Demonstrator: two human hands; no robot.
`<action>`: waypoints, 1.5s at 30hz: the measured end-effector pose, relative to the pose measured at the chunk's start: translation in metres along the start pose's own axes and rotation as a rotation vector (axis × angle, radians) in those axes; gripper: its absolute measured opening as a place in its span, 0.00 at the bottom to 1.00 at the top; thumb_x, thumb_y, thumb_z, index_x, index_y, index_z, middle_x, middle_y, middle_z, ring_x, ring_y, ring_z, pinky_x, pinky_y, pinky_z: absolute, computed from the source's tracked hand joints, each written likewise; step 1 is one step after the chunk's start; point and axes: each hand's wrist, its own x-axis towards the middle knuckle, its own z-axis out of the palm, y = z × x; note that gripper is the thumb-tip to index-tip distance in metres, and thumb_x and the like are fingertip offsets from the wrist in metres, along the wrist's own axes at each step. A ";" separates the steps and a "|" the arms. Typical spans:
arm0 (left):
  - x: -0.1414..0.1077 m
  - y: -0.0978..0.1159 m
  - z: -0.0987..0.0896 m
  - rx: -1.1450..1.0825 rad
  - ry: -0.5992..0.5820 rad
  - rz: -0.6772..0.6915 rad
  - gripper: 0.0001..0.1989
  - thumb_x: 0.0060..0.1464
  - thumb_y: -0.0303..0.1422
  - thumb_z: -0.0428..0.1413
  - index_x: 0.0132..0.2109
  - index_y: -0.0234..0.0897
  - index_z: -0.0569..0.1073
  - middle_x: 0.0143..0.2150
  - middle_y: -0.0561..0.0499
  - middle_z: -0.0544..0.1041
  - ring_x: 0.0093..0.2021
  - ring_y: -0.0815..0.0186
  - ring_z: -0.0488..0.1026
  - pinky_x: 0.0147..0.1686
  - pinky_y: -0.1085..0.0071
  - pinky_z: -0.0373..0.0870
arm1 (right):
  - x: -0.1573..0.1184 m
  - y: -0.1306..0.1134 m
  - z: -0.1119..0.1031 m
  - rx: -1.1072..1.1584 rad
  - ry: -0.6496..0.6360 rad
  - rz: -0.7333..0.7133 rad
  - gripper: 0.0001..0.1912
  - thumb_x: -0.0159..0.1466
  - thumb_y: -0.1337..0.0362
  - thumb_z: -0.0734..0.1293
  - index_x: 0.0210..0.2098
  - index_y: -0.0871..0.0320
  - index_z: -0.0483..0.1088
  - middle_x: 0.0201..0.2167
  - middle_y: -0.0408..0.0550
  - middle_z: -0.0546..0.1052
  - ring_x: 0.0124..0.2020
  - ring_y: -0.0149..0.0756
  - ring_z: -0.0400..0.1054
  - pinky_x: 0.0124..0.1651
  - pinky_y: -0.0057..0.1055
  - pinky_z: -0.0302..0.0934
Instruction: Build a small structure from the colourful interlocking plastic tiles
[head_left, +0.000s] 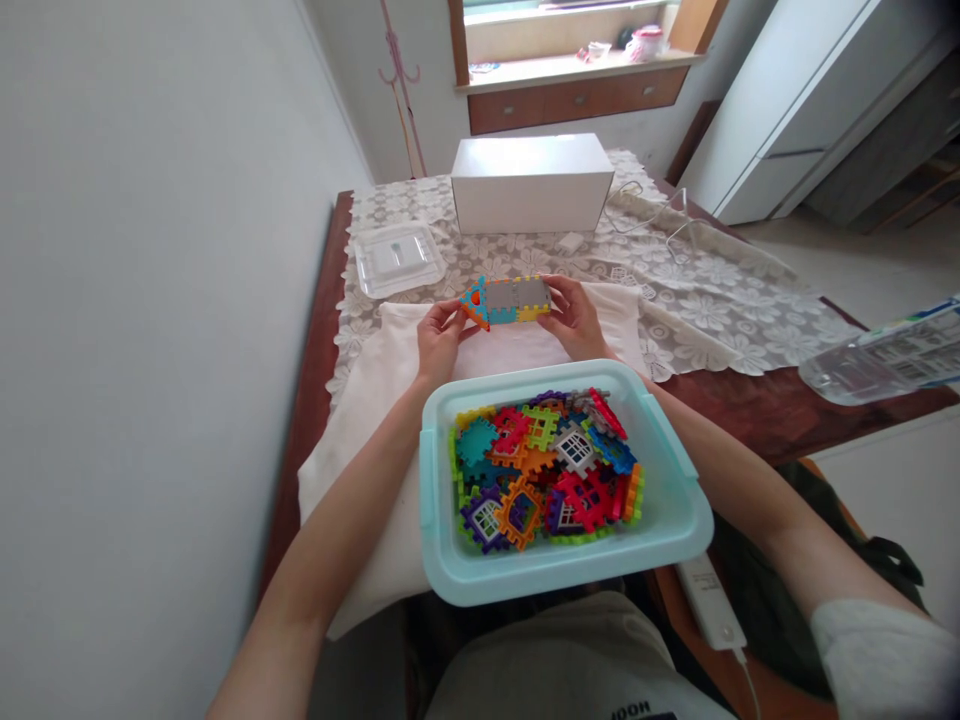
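Note:
An assembled block piece [510, 298], grey on top with blue and yellow sides and a blue-orange triangular end, is held level above the white cloth. My left hand [442, 338] pinches its triangular end. At the other end, the fingers of my right hand [574, 316] grip the grey and yellow part. Nearer to me, a light blue bin [566, 585] holds many loose interlocking plastic pieces [536, 465] in red, green, orange, purple, grey and blue.
Behind my hands are a white box [532, 190] and a clear plastic lid [400, 258] on the lace tablecloth [720, 310]. A clear plastic container [870, 365] is at the right edge. A white power strip [711, 600] lies beside the bin.

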 end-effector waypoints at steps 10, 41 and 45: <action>0.005 0.001 -0.009 0.095 0.099 0.040 0.34 0.48 0.62 0.77 0.48 0.42 0.80 0.49 0.45 0.86 0.49 0.55 0.87 0.45 0.59 0.88 | 0.002 -0.007 -0.009 -0.097 0.003 0.095 0.38 0.59 0.37 0.83 0.63 0.43 0.79 0.63 0.51 0.85 0.64 0.54 0.80 0.59 0.49 0.81; -0.020 0.017 0.009 0.447 -0.301 0.016 0.20 0.57 0.44 0.68 0.52 0.38 0.86 0.55 0.41 0.89 0.46 0.58 0.83 0.45 0.63 0.79 | 0.041 0.002 -0.188 -1.087 0.724 0.634 0.30 0.62 0.61 0.77 0.62 0.53 0.72 0.67 0.62 0.82 0.74 0.64 0.72 0.85 0.73 0.40; -0.020 0.016 0.009 0.502 -0.316 0.022 0.20 0.57 0.47 0.67 0.50 0.39 0.87 0.52 0.41 0.90 0.44 0.57 0.83 0.46 0.61 0.78 | 0.040 -0.004 -0.181 -1.090 0.677 0.631 0.35 0.61 0.62 0.74 0.67 0.57 0.69 0.70 0.69 0.79 0.75 0.64 0.68 0.85 0.72 0.37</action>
